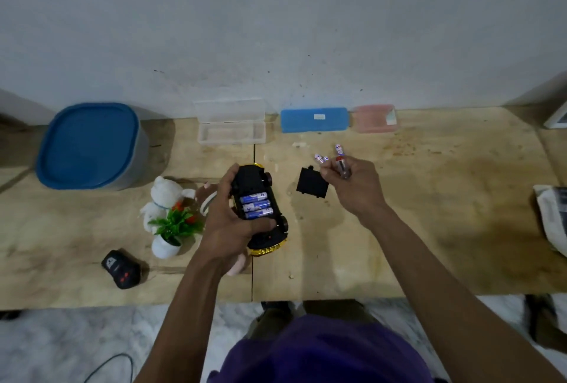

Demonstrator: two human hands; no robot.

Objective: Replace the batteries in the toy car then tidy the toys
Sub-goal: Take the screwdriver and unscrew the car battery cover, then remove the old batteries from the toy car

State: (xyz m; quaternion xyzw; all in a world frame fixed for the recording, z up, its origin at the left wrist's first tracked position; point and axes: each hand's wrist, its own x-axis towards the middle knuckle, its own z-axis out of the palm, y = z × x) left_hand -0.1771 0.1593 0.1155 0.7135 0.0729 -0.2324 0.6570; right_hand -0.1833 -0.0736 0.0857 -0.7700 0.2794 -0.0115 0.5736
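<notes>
The toy car [260, 189] is black underneath with a gold body and lies upside down in my left hand [227, 223], which grips it from the left. Three blue batteries [257, 205] sit in its uncovered compartment. The black battery cover [312, 183] lies on the table just right of the car. My right hand [352, 183] hovers over the cover's right side and holds a screwdriver [343, 167] with a clear, red-tipped handle. Red-and-white batteries [325, 154] lie on the table beyond that hand.
Along the wall stand a blue-lidded tub [89, 146], a clear case [231, 124] with its lid up, a blue case [314, 120] and a pink case [374, 118]. A white plush bear [164, 195], a small potted plant [175, 229] and a black remote [121, 269] lie left of the car. Newspaper [552, 216] lies at the right edge.
</notes>
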